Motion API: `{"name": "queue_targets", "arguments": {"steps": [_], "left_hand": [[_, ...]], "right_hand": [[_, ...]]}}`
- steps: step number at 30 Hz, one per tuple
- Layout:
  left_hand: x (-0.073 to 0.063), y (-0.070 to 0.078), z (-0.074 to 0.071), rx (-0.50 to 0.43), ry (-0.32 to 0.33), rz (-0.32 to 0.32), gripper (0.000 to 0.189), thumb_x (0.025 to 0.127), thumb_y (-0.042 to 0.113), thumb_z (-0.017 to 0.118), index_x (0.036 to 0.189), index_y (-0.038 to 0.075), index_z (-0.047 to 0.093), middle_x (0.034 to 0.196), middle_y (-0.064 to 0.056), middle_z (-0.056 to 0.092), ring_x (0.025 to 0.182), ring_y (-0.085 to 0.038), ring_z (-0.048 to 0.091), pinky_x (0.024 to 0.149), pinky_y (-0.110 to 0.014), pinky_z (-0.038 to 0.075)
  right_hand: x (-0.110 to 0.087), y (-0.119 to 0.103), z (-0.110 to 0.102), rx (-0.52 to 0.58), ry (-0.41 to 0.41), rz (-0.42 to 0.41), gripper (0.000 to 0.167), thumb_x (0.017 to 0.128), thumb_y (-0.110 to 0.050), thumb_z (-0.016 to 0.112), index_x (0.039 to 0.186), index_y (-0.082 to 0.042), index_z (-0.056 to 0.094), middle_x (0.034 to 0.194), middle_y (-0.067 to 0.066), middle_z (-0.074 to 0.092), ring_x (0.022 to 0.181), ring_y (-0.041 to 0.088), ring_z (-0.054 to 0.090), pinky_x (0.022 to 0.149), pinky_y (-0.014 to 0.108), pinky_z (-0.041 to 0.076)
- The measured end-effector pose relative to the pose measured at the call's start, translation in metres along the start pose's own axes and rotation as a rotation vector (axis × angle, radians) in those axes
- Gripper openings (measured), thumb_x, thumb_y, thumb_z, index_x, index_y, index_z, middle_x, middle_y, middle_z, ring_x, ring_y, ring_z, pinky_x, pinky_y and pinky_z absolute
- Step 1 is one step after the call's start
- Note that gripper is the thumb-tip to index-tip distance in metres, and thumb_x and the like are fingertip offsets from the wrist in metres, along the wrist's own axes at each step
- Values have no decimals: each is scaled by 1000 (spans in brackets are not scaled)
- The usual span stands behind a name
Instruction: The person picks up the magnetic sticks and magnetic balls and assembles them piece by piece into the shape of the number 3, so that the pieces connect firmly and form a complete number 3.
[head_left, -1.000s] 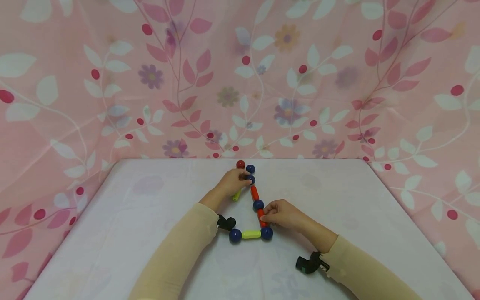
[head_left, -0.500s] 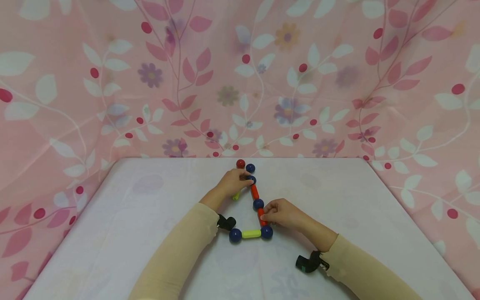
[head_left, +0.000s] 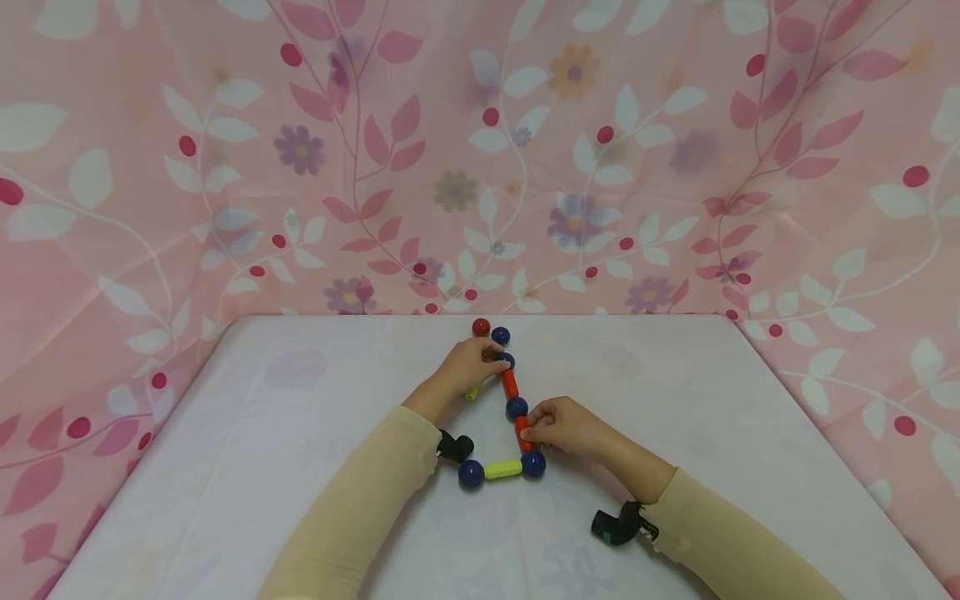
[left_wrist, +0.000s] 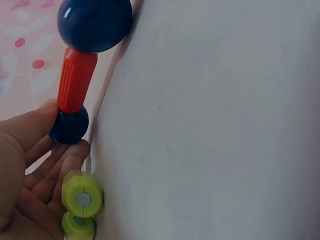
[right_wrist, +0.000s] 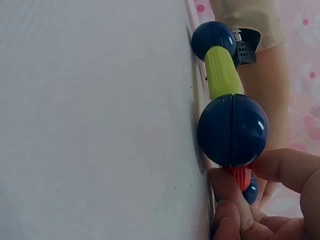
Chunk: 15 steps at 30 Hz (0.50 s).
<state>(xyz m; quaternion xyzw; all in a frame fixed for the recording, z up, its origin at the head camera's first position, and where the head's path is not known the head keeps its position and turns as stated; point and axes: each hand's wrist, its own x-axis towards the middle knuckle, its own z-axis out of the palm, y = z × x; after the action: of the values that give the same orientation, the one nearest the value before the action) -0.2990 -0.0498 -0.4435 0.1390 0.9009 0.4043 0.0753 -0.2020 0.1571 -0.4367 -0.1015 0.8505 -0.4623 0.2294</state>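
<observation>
A chain of blue balls and short rods lies bent on the table. My left hand [head_left: 467, 367] pinches the blue ball [left_wrist: 70, 127] at its far end between thumb and fingers. That ball sits against the end of a red rod [head_left: 511, 384], which meets the middle blue ball [head_left: 517, 407]. Closer in, my right hand [head_left: 568, 427] pinches a second red rod [head_left: 522, 432] between thumb and fingers. From the corner blue ball [right_wrist: 233, 131], a yellow-green rod [head_left: 502, 469] runs left to another blue ball [head_left: 471, 474].
Beyond the left hand lie a loose red ball [head_left: 481, 327] and a blue ball [head_left: 500, 336]. Two yellow-green rods [left_wrist: 83, 198] lie beside the left fingers, end-on in the left wrist view. A floral pink cloth [head_left: 480, 167] hangs behind the white table [head_left: 637, 367].
My left hand has shifted slightly right with the blue ball, closing the gap to the far red rod. The right hand keeps its grip, nearly still.
</observation>
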Motion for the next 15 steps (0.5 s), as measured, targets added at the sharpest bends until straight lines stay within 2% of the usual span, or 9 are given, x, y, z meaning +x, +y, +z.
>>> {"name": "queue_targets", "arguments": {"steps": [6, 15], "left_hand": [[2, 1, 3, -26, 18, 2, 33, 93, 28, 74, 119, 8, 68, 110, -3, 69, 102, -19, 63, 94, -33, 51], [1, 2, 2, -23, 6, -18, 32, 93, 28, 74, 118, 10, 68, 111, -3, 68, 103, -19, 63, 95, -33, 51]], "right_hand": [[1, 1, 0, 12, -1, 5, 23, 90, -14, 73, 104, 3, 68, 75, 1, 68, 66, 13, 56, 60, 26, 45], [0, 0, 1, 10, 4, 20, 23, 90, -15, 72, 104, 3, 68, 74, 1, 67, 65, 13, 55, 59, 24, 45]]}}
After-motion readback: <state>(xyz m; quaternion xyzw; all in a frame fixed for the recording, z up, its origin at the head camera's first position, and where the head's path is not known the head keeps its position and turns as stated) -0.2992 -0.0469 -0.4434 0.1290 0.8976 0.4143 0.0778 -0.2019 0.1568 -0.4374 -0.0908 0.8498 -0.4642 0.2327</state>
